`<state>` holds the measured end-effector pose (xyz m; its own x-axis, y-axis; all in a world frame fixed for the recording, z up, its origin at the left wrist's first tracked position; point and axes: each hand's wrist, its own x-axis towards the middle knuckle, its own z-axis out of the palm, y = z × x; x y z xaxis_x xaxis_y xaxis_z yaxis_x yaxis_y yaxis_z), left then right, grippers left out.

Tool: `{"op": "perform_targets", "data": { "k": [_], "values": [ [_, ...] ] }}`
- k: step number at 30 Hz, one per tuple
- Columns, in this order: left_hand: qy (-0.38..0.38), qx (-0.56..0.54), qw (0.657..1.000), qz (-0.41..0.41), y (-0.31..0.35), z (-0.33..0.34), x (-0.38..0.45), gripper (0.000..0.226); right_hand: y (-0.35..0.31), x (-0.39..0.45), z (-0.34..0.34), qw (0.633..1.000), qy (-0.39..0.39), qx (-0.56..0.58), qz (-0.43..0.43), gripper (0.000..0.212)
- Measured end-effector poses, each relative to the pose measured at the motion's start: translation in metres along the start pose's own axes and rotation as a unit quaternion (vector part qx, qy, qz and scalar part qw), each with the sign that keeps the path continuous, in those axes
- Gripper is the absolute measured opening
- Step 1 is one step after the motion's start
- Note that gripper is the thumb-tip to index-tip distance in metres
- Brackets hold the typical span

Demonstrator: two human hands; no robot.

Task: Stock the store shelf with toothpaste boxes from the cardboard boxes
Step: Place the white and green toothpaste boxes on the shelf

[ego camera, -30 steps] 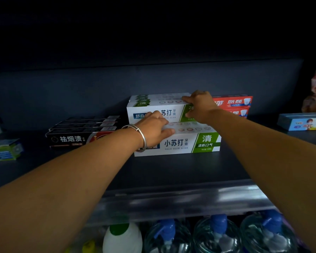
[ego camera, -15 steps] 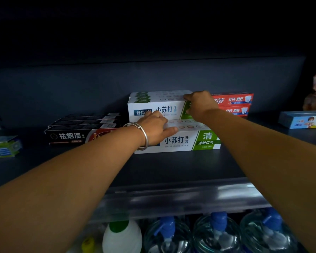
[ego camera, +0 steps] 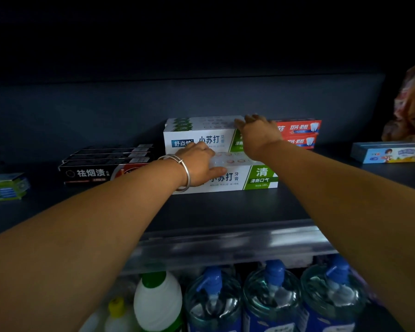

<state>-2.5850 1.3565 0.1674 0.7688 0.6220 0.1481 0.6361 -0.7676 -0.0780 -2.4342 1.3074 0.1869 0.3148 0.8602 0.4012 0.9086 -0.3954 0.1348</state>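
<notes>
The white-and-green cardboard toothpaste boxes (ego camera: 201, 137) sit mid-shelf on the dark grey store shelf (ego camera: 225, 207): a raised stack at the back and one long box of the same kind (ego camera: 247, 178) lying flat in front of it, its printed face turned outward. The left hand (ego camera: 199, 164), with a silver bangle (ego camera: 183, 173) on its wrist, rests on top of the front box with its fingers lying fairly straight and close together, the tips toward the back stack. The right hand (ego camera: 259, 133) reaches to the top right corner of the back stack, fingers extended and slightly spread over the edge; whether they press down or only touch cannot be told. Neither hand appears to pinch or carry a box.

Just right of the stack, touching or nearly so, lie red toothpaste boxes (ego camera: 300, 133); to the left lie flat black toothpaste boxes (ego camera: 106, 164), and farther out a small blue-green pack (ego camera: 5, 188) and a light blue carton (ego camera: 388, 152). Below the shelf edge stand clear bottles with blue pumps (ego camera: 271, 295) and a white bottle with a green cap (ego camera: 157, 298).

The step in hand seems to be squaring up boxes already placed, aligning the front box with the stack. The next move probably calls for nudging the edges flush, then withdrawing both hands to fetch more stock; the cardboard supply boxes are not in view.
</notes>
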Motion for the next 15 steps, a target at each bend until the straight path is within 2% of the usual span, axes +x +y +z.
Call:
{"op": "perform_targets", "data": {
  "k": [4,9,15],
  "values": [
    [0.001,0.0,1.0,0.0,0.011,-0.011,-0.02,0.066,-0.006,-0.03,-0.015,0.999,-0.01,-0.043,-0.015,0.054],
    [0.0,-0.021,1.0,-0.014,0.031,-0.022,-0.059,0.067,-0.015,-0.084,-0.041,0.997,-0.072,-0.03,-0.002,0.042],
    [-0.006,-0.011,0.999,-0.032,0.057,-0.031,-0.119,0.068,-0.019,-0.156,-0.068,0.995,-0.103,-0.003,-0.002,0.037]
  ]
}}
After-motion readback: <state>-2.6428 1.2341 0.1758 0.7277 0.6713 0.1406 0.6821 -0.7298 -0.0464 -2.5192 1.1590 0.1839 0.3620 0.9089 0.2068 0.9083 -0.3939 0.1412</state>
